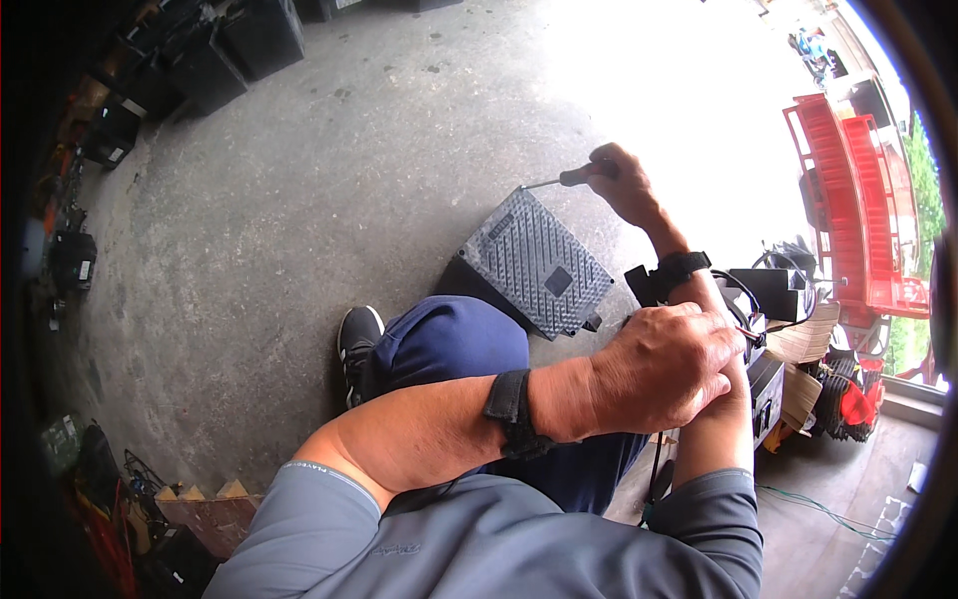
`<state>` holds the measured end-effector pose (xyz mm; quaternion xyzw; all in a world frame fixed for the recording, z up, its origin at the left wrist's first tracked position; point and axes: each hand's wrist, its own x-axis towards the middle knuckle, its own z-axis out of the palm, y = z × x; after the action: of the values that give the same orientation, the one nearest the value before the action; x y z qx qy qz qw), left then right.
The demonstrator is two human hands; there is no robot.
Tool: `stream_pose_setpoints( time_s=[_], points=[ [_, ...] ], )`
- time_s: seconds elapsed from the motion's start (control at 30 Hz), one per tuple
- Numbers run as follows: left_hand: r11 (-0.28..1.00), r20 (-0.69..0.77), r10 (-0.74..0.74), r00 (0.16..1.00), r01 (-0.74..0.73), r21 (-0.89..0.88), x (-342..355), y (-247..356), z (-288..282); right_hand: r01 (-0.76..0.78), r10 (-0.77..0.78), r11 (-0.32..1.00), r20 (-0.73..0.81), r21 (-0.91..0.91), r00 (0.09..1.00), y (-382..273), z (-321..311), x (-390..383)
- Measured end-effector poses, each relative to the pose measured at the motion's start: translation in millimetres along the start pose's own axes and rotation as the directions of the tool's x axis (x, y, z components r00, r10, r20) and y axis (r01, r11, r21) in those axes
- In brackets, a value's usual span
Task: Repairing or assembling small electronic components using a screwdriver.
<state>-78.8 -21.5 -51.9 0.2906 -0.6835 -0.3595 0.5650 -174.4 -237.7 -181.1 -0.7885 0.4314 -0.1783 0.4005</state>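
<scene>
My right hand grips the dark handle of a screwdriver, whose metal shaft reaches the top corner of a dark grey ribbed box on the concrete floor. My left hand is crossed over to the right, its fingers curled against my right forearm; whether it holds anything is hidden. Black straps circle both my forearms. My blue-trousered knee is up beside the box's lower left, with a dark sneaker beyond it.
At my right are black boxes with cables, cardboard and red metal racks. Black bins line the upper left. Dark items line the left edge, and a wooden piece lies at lower left.
</scene>
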Motion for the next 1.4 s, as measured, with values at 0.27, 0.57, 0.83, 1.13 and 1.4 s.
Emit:
stream_pose_setpoints(
  time_s=[0.27, 0.57, 0.83, 1.13, 1.4],
  points=[
    [1.000, -0.038, 0.004, 0.999, -0.003, 0.025, -2.5, -6.1, -3.4, 0.140, -0.145, 0.959, -0.001, -0.245, 0.989, -26.1, 46.3, 22.0],
    [1.000, -0.055, 0.001, 0.999, -0.001, 0.007, 0.9, -3.3, -9.4, 0.117, -0.176, 0.952, -0.192, -0.284, 0.966, -32.9, 66.9, 13.0],
    [1.000, -0.003, -0.020, 1.000, 0.020, 0.008, 3.4, -6.6, 2.3, 0.364, -0.399, 0.794, 0.034, -0.487, 0.916, -23.9, 47.7, 12.7],
    [1.000, -0.041, -0.003, 0.999, 0.004, 0.016, 0.3, -5.6, 0.6, 0.145, -0.219, 0.827, -0.073, -0.543, 0.973, -50.8, 47.4, 2.9],
    [1.000, -0.082, 0.003, 0.997, -0.001, 0.025, 0.2, -8.6, -4.1, 0.167, -0.161, 0.809, 0.061, -0.563, 0.985, -69.3, 56.9, 17.9]
  ],
)
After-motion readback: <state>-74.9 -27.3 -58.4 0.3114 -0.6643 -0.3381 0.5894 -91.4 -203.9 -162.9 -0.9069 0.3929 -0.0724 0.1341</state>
